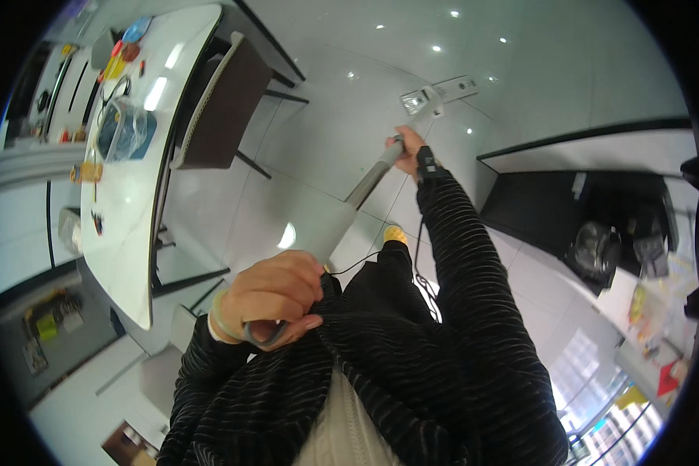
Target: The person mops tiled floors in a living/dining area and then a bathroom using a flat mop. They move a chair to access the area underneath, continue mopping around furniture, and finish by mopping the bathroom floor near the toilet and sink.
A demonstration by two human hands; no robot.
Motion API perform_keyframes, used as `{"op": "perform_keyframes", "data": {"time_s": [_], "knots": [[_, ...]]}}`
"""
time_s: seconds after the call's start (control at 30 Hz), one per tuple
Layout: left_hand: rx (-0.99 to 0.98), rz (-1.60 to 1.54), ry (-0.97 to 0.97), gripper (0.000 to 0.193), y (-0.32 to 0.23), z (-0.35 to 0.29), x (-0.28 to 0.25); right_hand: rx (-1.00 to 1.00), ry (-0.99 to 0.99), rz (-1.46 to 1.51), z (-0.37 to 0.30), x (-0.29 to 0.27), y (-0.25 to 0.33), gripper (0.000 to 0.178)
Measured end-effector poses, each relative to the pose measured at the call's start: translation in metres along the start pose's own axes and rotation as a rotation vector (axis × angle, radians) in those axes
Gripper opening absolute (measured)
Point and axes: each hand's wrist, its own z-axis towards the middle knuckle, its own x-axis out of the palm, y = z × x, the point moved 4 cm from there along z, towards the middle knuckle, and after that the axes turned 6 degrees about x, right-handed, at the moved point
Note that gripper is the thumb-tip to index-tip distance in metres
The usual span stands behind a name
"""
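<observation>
Head view: my left hand grips the upper end of a pale stick cleaner, my right hand closed round its shaft farther down (hands well apart). It slants away from me over glossy floor, right of the white counter.

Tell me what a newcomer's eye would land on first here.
Likely the long grey floor cleaner, with the left hand at its near end, the right hand farther along and its flat head on the floor. Next, the cluttered white table at left, a brown chair beside it, and a yellow shoe below the right hand.
</observation>
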Motion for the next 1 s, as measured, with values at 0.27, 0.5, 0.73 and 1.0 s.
{"op": "perform_keyframes", "data": {"time_s": [0.27, 0.5, 0.73, 1.0], "knots": [[-0.368, 0.142, -0.246, 0.025, 0.031, -0.035, 0.023, -0.011, -0.226, -0.282, 0.024, -0.014, 0.043, 0.034], [-0.765, 0.113, -0.304, 0.049, 0.006, -0.123, 0.078, 0.003, -0.136, -0.569, 0.029, -0.068, 0.0, 0.02], [-0.856, 0.498, -0.546, 0.043, -0.047, -0.216, 0.113, -0.101, -0.034, -1.141, 0.009, -0.101, -0.072, 0.014], [-1.64, 1.143, -0.373, 0.012, -0.166, -0.414, 0.211, 0.62, -0.378, -0.947, -0.049, -0.199, -0.322, 0.012]]}}
